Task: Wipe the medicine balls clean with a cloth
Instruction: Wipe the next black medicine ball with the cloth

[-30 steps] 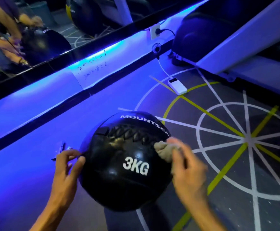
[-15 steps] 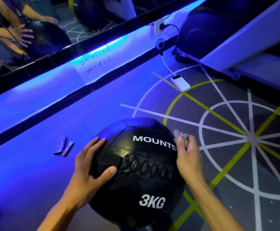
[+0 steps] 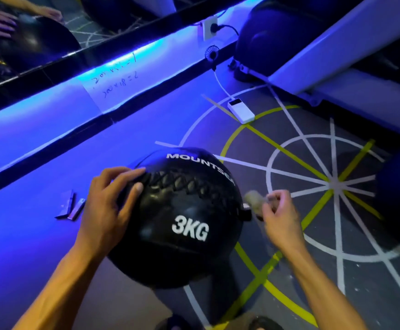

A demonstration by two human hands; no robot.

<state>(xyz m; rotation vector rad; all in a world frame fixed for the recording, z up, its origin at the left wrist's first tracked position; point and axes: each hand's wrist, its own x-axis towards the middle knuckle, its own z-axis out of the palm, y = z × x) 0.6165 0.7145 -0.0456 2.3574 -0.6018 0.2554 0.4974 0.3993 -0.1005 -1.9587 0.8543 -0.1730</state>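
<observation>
1. While we're crouched over the floor, two flat little strips lie at about 9 o'clock from the ball.
2. Our left hand rests on the medicine ball, fingers spread flat against its upper left by the lacing, not really clutching it.
3. The ball sits on the floor dead centre, "3KG" facing us.
4. At its 3 o'clock, our right hand pinches a balled-up cloth just beside the ball's edge.
5. Up at 1 o'clock there's a white power bank.

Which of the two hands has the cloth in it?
The right hand, beside the ball's right side, pinches the small beige cloth in curled fingers. The left hand holds no cloth; it rests on the black 3KG medicine ball near the lacing.
</observation>
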